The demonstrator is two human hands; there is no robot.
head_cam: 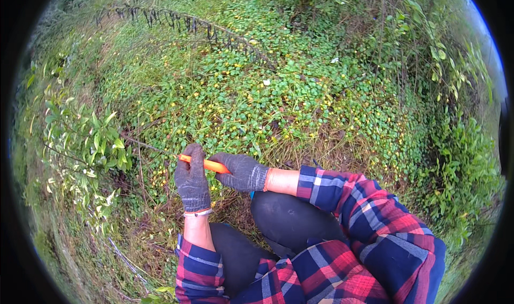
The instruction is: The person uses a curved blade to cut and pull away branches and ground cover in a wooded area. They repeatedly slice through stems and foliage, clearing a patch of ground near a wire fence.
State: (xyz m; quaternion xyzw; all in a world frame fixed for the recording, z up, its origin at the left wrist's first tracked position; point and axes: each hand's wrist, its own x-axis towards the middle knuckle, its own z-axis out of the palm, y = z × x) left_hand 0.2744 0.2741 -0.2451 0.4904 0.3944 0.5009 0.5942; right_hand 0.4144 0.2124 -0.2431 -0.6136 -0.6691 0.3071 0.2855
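Both of my hands wear dark grey knit gloves and meet over a slim orange tool handle [213, 165]. My left hand [192, 179] wraps the handle's left end, with the thumb and fingers pointing away from me. My right hand [243, 172] closes around its right end. At the left tip of the handle, a thin brown stem [146, 145] runs up and left to a leafy shrub [102, 139]. Whether the stem touches the handle is hard to tell. Any blade is hidden or too small to make out.
Low green ground cover with small yellow flowers [225, 87] spreads ahead. A dead branch [192, 20] hung with dark pods arches over it. Taller bushes [453, 175] stand at the right. My bent knees [293, 217] are close below my hands, over dry grass [241, 215].
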